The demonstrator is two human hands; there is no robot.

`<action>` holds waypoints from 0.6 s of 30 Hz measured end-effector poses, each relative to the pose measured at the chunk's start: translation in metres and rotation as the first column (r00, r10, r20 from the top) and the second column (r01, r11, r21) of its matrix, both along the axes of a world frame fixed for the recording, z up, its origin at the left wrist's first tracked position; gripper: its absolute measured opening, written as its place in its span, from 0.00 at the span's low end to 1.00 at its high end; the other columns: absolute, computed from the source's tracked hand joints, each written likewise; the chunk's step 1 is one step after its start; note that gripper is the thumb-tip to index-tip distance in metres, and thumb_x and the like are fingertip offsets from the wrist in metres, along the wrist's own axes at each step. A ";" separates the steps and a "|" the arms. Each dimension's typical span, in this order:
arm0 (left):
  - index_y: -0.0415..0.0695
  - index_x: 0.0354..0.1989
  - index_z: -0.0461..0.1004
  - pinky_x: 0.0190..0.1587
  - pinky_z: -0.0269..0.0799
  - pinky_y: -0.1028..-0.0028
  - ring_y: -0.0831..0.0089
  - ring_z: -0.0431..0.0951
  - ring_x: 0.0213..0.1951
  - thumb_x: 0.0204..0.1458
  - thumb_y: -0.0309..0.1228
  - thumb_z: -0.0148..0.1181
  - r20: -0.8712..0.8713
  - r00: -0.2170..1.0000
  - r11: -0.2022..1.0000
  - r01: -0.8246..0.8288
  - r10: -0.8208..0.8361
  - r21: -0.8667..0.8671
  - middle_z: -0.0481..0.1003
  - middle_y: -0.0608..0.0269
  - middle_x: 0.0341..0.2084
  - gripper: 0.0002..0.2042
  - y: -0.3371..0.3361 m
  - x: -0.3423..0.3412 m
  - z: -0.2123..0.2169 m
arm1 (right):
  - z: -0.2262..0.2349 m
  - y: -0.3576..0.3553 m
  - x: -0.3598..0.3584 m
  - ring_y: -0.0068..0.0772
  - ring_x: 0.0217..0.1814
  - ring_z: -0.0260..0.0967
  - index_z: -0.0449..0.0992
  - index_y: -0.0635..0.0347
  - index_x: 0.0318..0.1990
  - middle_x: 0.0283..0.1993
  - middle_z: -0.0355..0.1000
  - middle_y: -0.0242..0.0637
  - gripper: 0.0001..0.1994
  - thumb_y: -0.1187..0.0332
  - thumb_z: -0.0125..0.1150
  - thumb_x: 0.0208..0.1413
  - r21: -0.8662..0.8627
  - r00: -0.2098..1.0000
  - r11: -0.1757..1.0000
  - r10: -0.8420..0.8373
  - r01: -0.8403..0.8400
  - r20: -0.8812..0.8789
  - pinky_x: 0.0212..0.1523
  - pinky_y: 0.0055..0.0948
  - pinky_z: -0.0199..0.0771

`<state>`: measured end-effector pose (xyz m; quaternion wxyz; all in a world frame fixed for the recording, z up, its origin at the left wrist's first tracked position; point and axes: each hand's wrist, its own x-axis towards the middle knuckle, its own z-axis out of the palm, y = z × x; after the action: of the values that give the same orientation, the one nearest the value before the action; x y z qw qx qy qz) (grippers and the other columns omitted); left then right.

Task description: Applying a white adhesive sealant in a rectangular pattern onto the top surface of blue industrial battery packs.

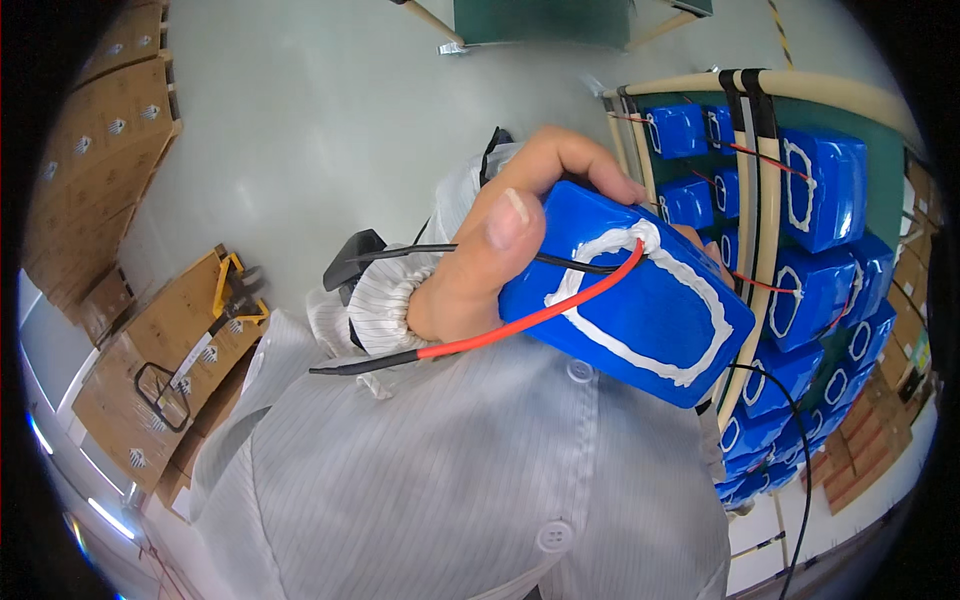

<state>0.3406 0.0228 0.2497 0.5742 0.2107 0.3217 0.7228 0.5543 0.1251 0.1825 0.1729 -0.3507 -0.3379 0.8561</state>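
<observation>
Close before my chest, my left hand [478, 268] grips a blue shrink-wrapped battery pack [655, 325]. The thumb presses its near-left side, and bent fingers reach over the far edge. More fingertips peep out behind that edge. A rounded loop of white sealant [640, 352] runs over the face turned up to me. Out of a white blob at one end come a red lead [540, 312] and a black lead [545, 256]. Both stretch left past the thumb, their ends in black sleeving. The pack is tilted. My right hand does not show.
At right, a rack with cream tubes [762, 240] holds several similar blue packs [822, 190] on a green surface. Cartons [105, 150] are stacked at left, near a yellow pallet jack [228, 290]. A green-topped table [540, 22] stands beyond. One black cable [805, 450] hangs at lower right.
</observation>
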 end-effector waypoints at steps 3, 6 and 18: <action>0.37 0.56 0.65 0.63 0.70 0.58 0.59 0.74 0.59 0.55 0.78 0.25 -0.075 0.996 0.983 0.043 -0.057 -0.178 0.71 0.45 0.55 0.49 0.000 -0.004 0.012 | -0.003 0.000 -0.002 0.36 0.52 0.78 0.73 0.71 0.53 0.51 0.77 0.55 0.29 0.49 0.38 0.72 0.008 1.000 1.000 0.005 -0.005 -0.002 0.58 0.36 0.78; 0.38 0.55 0.66 0.62 0.70 0.59 0.59 0.75 0.58 0.56 0.77 0.25 -0.110 0.989 0.958 0.060 -0.094 -0.281 0.71 0.47 0.54 0.48 0.002 -0.007 0.015 | -0.004 0.000 -0.004 0.36 0.53 0.78 0.73 0.71 0.53 0.51 0.77 0.55 0.28 0.50 0.39 0.72 0.013 1.000 1.000 0.009 -0.009 -0.010 0.58 0.36 0.78; 0.38 0.51 0.69 0.63 0.69 0.62 0.63 0.76 0.55 0.69 0.60 0.25 -0.156 0.983 0.927 0.035 -0.100 -0.373 0.74 0.48 0.51 0.35 0.003 -0.011 0.015 | -0.014 -0.002 -0.014 0.36 0.55 0.77 0.72 0.71 0.54 0.53 0.76 0.54 0.26 0.52 0.43 0.71 0.050 0.998 0.997 0.052 -0.051 -0.024 0.60 0.36 0.76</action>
<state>0.3296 0.0262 0.2649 0.5983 0.1720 0.4925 0.6082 0.5401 0.1227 0.1685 0.1635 -0.3266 -0.3657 0.8560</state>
